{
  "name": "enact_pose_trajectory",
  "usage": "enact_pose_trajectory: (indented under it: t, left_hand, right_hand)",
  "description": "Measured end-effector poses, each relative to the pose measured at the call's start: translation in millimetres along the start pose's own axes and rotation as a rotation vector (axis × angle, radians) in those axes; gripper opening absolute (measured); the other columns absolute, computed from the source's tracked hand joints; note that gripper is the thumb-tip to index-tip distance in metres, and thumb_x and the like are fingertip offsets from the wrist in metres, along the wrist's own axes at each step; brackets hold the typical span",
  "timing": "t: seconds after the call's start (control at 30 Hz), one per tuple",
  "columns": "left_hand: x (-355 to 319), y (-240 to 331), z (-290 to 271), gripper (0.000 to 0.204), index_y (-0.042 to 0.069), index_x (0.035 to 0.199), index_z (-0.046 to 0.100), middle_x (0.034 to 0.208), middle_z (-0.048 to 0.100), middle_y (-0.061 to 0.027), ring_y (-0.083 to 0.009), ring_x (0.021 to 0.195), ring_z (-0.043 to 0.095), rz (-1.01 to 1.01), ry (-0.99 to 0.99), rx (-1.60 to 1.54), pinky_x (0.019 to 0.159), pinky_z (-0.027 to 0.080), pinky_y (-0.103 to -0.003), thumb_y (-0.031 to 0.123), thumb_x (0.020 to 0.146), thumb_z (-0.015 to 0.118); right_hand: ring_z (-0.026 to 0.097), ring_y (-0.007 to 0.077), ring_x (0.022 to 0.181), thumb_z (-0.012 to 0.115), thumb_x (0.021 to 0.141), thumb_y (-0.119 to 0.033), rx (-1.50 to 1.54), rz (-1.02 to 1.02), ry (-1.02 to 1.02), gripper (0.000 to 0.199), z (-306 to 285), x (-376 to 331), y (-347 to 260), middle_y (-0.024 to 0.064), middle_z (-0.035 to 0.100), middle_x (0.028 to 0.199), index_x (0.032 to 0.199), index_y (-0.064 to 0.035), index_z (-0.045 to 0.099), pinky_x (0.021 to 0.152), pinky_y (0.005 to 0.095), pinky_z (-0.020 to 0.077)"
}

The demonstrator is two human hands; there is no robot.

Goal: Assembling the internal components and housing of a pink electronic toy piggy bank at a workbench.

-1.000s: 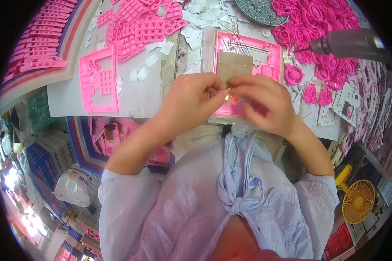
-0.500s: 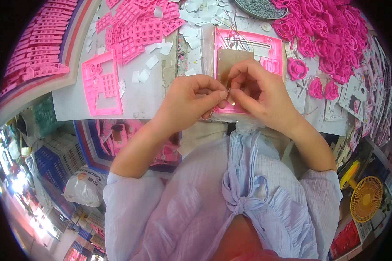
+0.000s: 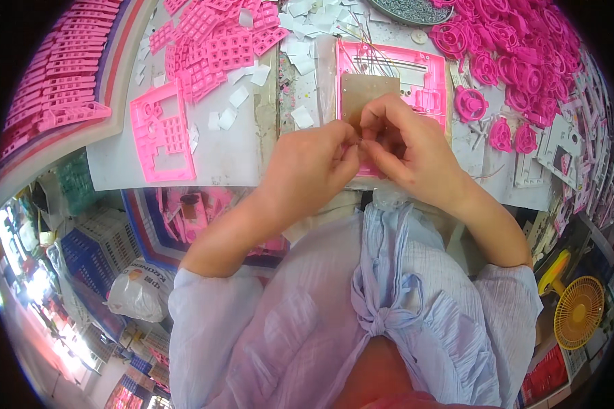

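Observation:
Both hands meet over the lower part of a pink plastic housing (image 3: 438, 75). The fingers of my left hand (image 3: 314, 155) are closed in a pinch. Directly opposite, the thumb and index finger of my right hand (image 3: 416, 150) also pinch together, their tips touching or nearly touching the left ones. Whatever lies between the fingertips is thin and too small to name. Just beyond the hands, a brown circuit board (image 3: 361, 95) rests on the housing. Several thin wires (image 3: 370, 54) rise behind it. My fingers hide the near side of the housing.
At the left lies a pink frame (image 3: 162, 133), with pink keypad pieces (image 3: 228, 51) heaped behind it. White paper slips (image 3: 301, 116) are scattered across the table. Magenta round parts (image 3: 518, 61) pile up at the right, near a dish of small metal pieces (image 3: 416, 12). A yellow fan (image 3: 578, 310) stands lower right.
My left hand has turned and its fingers have curled in closer to the right fingertips. A small shiny piece seen between the hands earlier is now hidden. The right hand barely moved.

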State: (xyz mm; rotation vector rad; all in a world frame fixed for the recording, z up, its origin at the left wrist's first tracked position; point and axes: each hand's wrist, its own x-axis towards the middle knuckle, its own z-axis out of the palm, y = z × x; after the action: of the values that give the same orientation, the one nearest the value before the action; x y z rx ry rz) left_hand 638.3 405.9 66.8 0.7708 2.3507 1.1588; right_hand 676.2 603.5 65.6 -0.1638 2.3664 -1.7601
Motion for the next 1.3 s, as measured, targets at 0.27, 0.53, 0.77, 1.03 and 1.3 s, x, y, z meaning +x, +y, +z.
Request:
enact_pose_trajectory:
  t: [0.27,0.53,0.77,1.03,1.3]
  left_hand:
    - [1.6,-5.2,-19.2,0.011,-0.001,0.102,0.065,0.058,0.048,0.0039,-0.0028,0.053,0.043,-0.176,-0.122,-0.243,0.050,0.035,-0.025,0.006,0.094,0.062]
    - [2.2,-5.1,-16.5,0.008,0.000,0.096,0.067,0.055,0.040,0.0065,-0.0012,0.053,0.036,-0.134,-0.095,-0.192,0.049,0.031,-0.023,0.006,0.091,0.067]
    - [0.9,-6.3,-10.3,0.007,0.000,0.095,0.067,0.054,0.041,0.0058,-0.0016,0.052,0.037,-0.106,-0.054,-0.191,0.049,0.032,-0.023,0.005,0.090,0.067]
    - [1.4,-2.9,-9.4,0.006,0.000,0.094,0.067,0.054,0.044,0.0048,-0.0015,0.052,0.039,-0.059,-0.027,-0.125,0.049,0.033,-0.024,0.004,0.090,0.067]
    - [0.7,-11.5,-7.9,0.005,-0.001,0.095,0.066,0.060,0.050,0.0065,0.0006,0.056,0.041,-0.137,-0.082,-0.281,0.051,0.033,-0.022,0.003,0.093,0.063]
  right_hand:
    - [0.059,0.0116,0.060,0.069,0.089,-0.004,0.103,0.084,0.004,0.021,-3.7,-3.0,0.6,0.0045,0.063,0.075,0.104,-0.0056,0.054,0.052,0.0272,0.0440]
    - [0.057,0.0097,0.059,0.069,0.089,-0.004,0.130,0.044,0.009,0.021,-2.0,-1.4,3.3,0.0028,0.063,0.074,0.103,-0.0049,0.054,0.051,0.0257,0.0432]
    - [0.059,0.0102,0.061,0.069,0.089,-0.005,0.127,0.064,0.001,0.021,-2.2,-2.0,1.8,0.0028,0.063,0.074,0.103,-0.0047,0.054,0.053,0.0264,0.0449]
    - [0.059,0.0109,0.062,0.070,0.088,-0.006,0.090,0.080,0.017,0.022,-1.2,-2.0,0.8,0.0031,0.063,0.075,0.103,-0.0052,0.054,0.053,0.0272,0.0458]
    - [0.062,0.0154,0.061,0.071,0.085,-0.005,-0.200,-0.141,0.150,0.021,2.3,-5.7,3.5,0.0058,0.064,0.083,0.101,-0.0038,0.057,0.052,0.0280,0.0467]
